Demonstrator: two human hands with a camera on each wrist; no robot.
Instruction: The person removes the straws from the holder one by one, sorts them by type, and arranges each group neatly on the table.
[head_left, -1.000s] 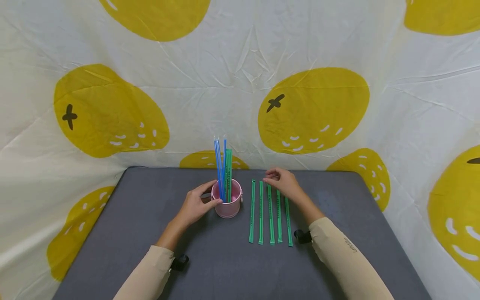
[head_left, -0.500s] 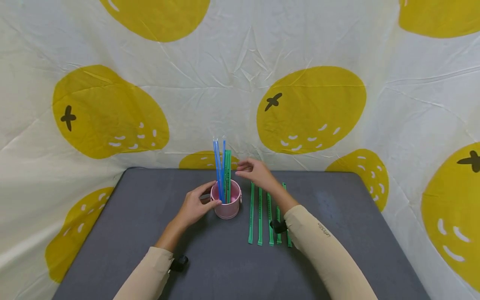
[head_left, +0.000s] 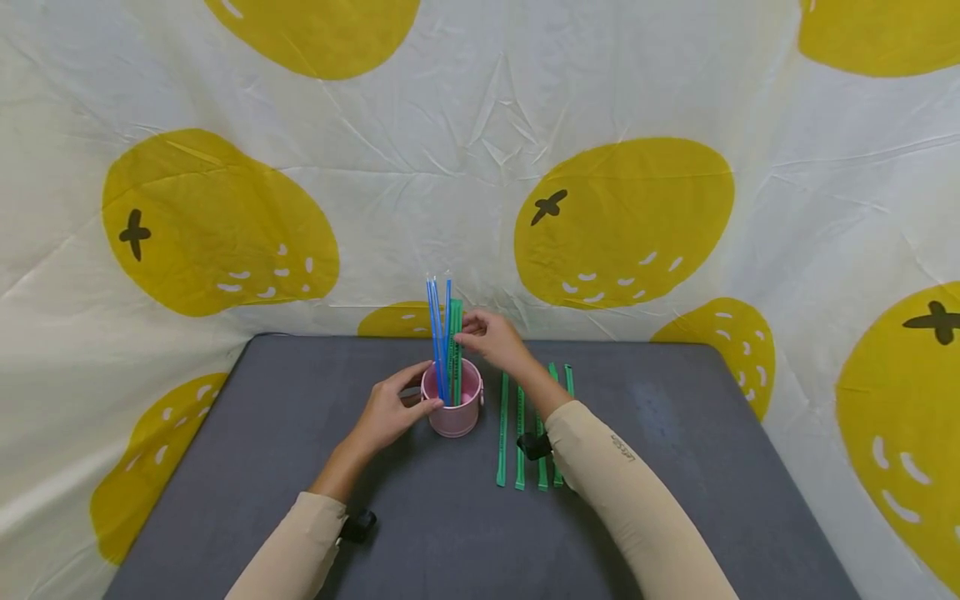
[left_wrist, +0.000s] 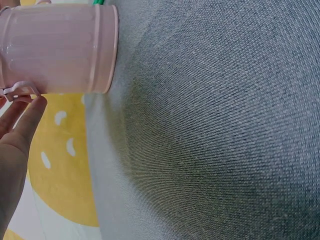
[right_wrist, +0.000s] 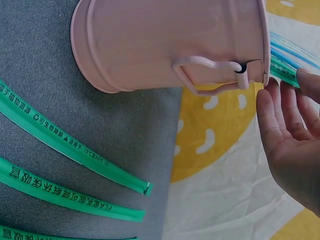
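A small pink metal pail (head_left: 453, 421) stands on the table, holding blue straws (head_left: 437, 333) in clear wrappers and green wrapped straws (head_left: 457, 375) upright. My left hand (head_left: 390, 408) grips the pail's left side, thumb at the near rim and fingers behind. In the left wrist view its fingertips meet the pail's side by the handle lug. Above the pail's right rim, my right hand (head_left: 491, 337) pinches the green straws between thumb and fingers. The right wrist view shows the right thumb (right_wrist: 307, 82) on a green straw and the other fingers behind it.
Several more green wrapped straws (head_left: 520, 442) lie in a row on the grey table (head_left: 450, 533), right of the pail, partly under the right forearm. A white cloth (head_left: 420, 208) with yellow fruit prints hangs behind the table.
My right hand has moved left from above the row of straws to the pail and now pinches the green straws in it. The left hand stays on the pail.
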